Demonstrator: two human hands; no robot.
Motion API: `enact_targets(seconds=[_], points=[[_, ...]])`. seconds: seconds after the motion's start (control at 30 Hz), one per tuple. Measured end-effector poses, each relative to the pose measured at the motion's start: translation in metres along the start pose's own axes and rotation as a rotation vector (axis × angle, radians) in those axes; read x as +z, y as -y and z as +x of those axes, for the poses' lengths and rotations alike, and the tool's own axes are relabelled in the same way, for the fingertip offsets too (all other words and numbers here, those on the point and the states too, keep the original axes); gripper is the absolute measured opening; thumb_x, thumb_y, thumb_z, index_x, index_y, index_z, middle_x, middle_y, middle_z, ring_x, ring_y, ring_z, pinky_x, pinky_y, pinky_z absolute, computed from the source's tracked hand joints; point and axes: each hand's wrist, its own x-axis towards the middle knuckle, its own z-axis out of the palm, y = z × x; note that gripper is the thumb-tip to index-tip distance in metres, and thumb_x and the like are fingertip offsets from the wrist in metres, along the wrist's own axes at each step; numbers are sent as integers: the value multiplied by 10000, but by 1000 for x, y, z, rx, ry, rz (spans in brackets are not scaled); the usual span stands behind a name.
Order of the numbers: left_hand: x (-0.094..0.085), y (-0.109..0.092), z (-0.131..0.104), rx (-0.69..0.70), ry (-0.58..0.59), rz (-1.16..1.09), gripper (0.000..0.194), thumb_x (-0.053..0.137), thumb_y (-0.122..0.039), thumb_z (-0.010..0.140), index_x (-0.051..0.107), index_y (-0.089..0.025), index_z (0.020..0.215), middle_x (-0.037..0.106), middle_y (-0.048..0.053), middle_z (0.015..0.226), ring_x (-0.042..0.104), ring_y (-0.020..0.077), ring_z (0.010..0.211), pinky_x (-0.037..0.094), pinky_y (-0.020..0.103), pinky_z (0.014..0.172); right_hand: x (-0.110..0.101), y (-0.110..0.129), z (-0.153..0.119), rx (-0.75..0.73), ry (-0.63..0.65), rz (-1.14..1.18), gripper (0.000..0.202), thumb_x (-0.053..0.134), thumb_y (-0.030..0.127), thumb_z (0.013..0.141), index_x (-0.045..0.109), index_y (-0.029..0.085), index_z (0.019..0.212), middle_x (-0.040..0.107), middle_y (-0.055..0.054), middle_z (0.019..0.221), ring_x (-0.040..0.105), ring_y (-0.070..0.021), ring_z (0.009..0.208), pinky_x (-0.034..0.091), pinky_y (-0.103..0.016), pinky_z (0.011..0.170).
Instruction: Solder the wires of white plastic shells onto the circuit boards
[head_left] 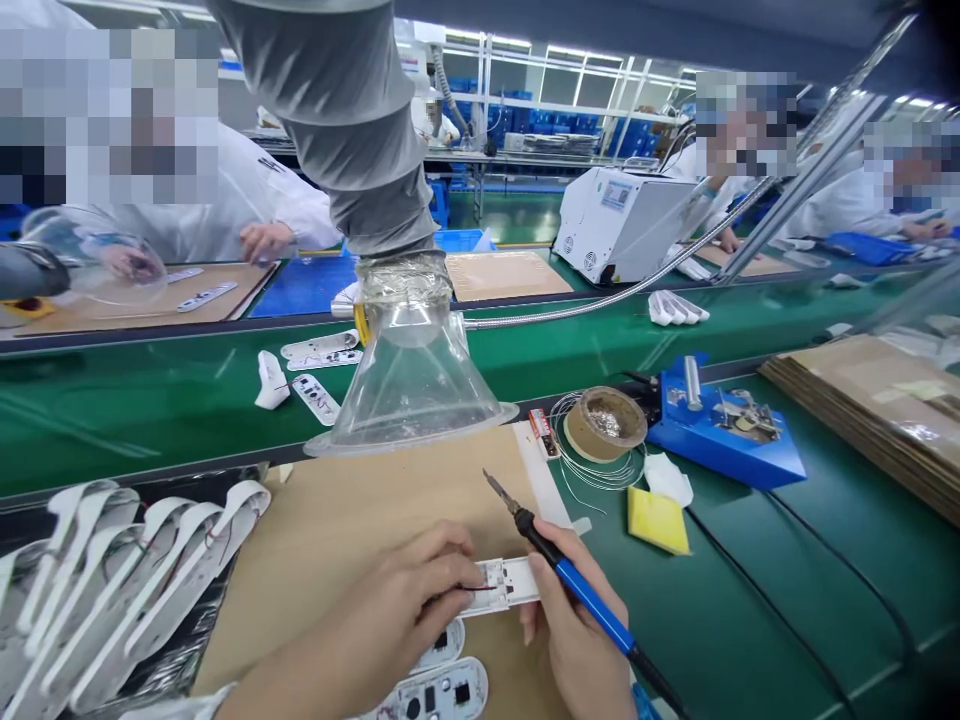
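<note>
— Right at the bottom, what lies closest?

— White flat parts [439,692] with black dots lie on the brown mat [337,520], at 6 o'clock from both hands.

— What does the left hand [409,605] do?

— Its fingers [457,570] are pinched together on the small white board [504,583]. That board sits on the mat between the two hands, at 3 o'clock from the left hand.

— And the right hand [574,640]?

— Its fingers are closed around the blue soldering iron [577,585]. The metal tip points up to 11 o'clock, above the board and not touching it. I think the thumb rests on the board's edge, but that spot is hard to see.

— What else is near?

— At 12 o'clock stands a clear funnel hood [412,380] on a grey hose. At 2 o'clock, on the green table [750,620], lie a yellow sponge [658,520], a tape roll [604,422] and a blue iron stand [724,430]. At 9 o'clock a row of white curved shells [112,570] leans together. Other people in white coats work across the belt.
</note>
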Motion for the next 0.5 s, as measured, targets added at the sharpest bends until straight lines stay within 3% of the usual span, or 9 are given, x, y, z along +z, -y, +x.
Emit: enact_targets(seconds=[0.13,0.33,0.4,0.5], points=[[-1,-3,4,-3,40,-22,264,502,-192,1114,737,-291,1049,717,13,1179,750,166,1004,568,263,875,3,0,-4,-55,-10,51,342,754,499,1035,823,237,1243,784,-125,1220,672,-113,516,608,-251,468],[-6,-11,3,-96,89,-205,226,478,-215,1100,639,-267,949,721,6,1180,731,163,1010,588,277,906,-2,0,-1,-233,-5,-20,244,750,377,1048,834,272,1252,804,-94,1152,688,-114,499,608,-239,454],[-9,-12,-2,-131,91,-253,197,499,-234,1087,630,-270,945,710,18,1252,731,177,1078,609,301,943,-7,0,2,-298,-21,-90,236,751,347,1046,838,278,1255,826,-103,1180,779,-166,623,666,-261,539],[-9,-12,-13,-150,70,-261,220,496,-320,1114,646,-280,958,682,48,1288,717,199,1143,634,327,950,-14,2,5,-377,-60,-186,219,768,329,1030,851,283,1228,846,-114,1253,854,-279,1031,737,-356,834]])
